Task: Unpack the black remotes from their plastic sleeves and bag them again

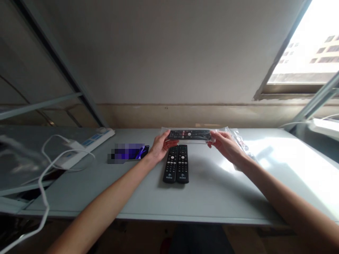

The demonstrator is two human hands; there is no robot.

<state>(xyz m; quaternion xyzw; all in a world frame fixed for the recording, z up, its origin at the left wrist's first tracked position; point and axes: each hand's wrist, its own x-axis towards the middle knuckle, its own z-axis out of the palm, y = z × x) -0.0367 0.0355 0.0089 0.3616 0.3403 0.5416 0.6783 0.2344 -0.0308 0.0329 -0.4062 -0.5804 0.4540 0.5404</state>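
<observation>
I hold a black remote control in a clear plastic bag (189,134) crosswise above the far middle of the grey table (212,190). My left hand (160,146) grips its left end, fingers closed around it. My right hand (225,144) pinches its right end. Just below the bagged remote, two bare black remotes (177,163) lie side by side on the table, lengthwise towards me. More clear plastic bags (239,141) lie behind my right hand.
A white power strip (87,144) with a plugged adapter and white cables (43,183) lies at the table's left. A dark phone-like object (128,153) rests left of my left hand. A wall stands behind; a window (307,46) is at upper right.
</observation>
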